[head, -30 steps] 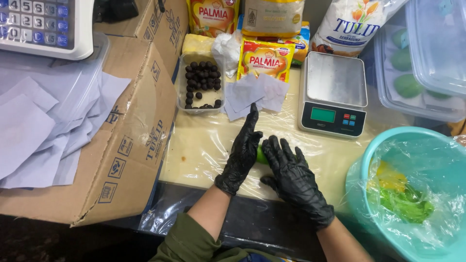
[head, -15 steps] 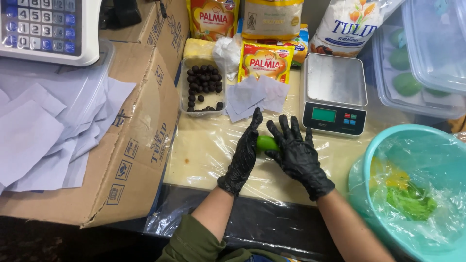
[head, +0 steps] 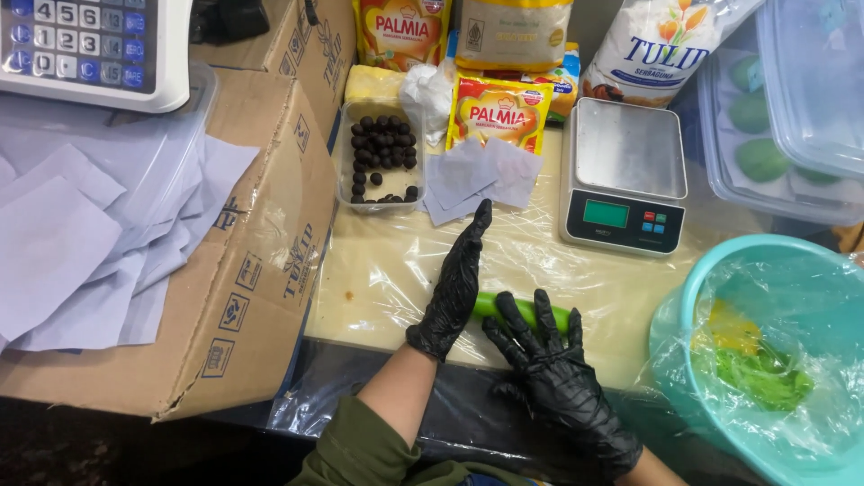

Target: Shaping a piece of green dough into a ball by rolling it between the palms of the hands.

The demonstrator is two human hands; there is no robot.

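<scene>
The scene is evenly and brightly lit from above. Glare is seen on the plastic table cover (head: 396,270) and scale platform (head: 628,148). Edges are slightly bowed; focus is kept sharp.

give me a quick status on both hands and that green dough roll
Left hand open, edge-on beside the green dough roll. Right hand flat, fingers spread on top. Scale stands clear behind.

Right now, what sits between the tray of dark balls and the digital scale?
In the head view, a few pale grey paper squares lie fanned on the plastic-covered board between the clear tray of dark balls and the digital scale.
</scene>
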